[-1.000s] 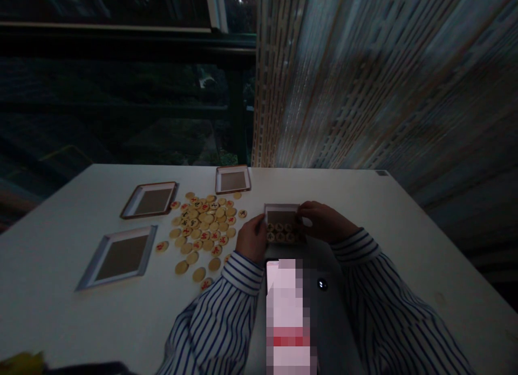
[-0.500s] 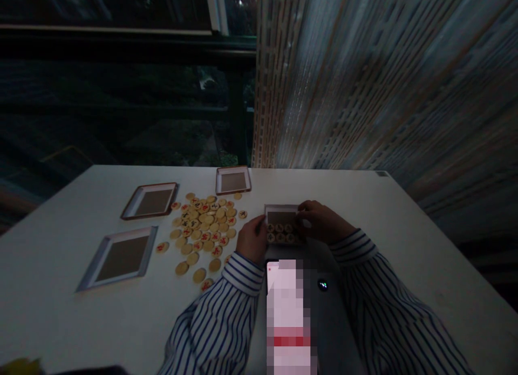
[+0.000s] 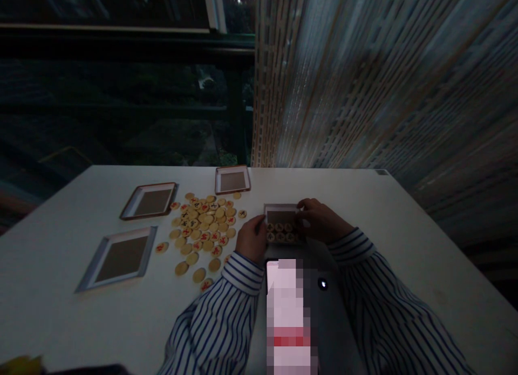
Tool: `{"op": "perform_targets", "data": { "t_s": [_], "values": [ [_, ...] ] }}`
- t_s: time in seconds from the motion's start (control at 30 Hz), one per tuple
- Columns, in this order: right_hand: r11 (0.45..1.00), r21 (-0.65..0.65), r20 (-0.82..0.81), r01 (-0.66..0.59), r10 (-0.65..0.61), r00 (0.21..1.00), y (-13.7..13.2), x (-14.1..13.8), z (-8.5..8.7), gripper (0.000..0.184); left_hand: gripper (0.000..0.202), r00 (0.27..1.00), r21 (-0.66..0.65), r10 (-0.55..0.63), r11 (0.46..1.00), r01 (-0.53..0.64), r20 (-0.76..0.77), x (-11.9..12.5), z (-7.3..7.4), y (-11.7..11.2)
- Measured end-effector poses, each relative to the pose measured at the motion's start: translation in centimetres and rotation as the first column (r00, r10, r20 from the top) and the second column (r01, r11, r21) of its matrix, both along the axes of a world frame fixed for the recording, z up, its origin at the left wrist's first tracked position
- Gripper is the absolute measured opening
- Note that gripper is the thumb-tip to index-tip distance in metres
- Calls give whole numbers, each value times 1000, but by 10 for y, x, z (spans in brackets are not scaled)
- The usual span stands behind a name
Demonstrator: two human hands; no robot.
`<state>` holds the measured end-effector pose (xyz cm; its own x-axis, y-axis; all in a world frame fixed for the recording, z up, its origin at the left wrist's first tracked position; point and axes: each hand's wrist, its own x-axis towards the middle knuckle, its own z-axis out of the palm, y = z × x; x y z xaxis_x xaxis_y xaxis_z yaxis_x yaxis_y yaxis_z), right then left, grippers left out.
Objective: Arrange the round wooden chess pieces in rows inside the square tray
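In the head view, a small open box (image 3: 281, 217) with a pale rim stands in front of me. Two rows of round xiangqi pieces (image 3: 280, 237) lie in its near half, and the far half shows a bare brownish floor. My left hand (image 3: 251, 239) grips the left wall of the box, fingers closed. At the opposite wall, my right hand (image 3: 326, 222) holds the box with thumb and fingers bent around its edge. Left of my left hand, a loose heap of xiangqi pieces (image 3: 207, 219) is spread out, some showing red or black characters, others plain.
A grey-rimmed tray (image 3: 150, 252) and two brown-rimmed trays (image 3: 177, 194) (image 3: 216, 182) surround the heap on the white table (image 3: 364, 202). Below the box lies a lit phone (image 3: 273, 272), its screen pixelated. A small round dark device (image 3: 322, 284) glows beside it. Behind hangs a striped curtain (image 3: 324, 83).
Both hands and the box stay in place. The small device's display has gone from coloured marks to a white one. The view has shifted very slightly.
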<state>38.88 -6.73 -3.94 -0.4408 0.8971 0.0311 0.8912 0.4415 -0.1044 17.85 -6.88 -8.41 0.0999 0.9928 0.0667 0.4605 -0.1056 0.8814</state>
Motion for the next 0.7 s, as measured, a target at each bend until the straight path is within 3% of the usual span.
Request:
{"op": "perform_targets", "data": {
  "t_s": [0.7],
  "values": [
    [998, -42, 79, 40, -37, 996, -2, -5, 4, 25, 32, 998, 4, 27, 1000, -26, -63, 0, -1, 1]
  ]
}}
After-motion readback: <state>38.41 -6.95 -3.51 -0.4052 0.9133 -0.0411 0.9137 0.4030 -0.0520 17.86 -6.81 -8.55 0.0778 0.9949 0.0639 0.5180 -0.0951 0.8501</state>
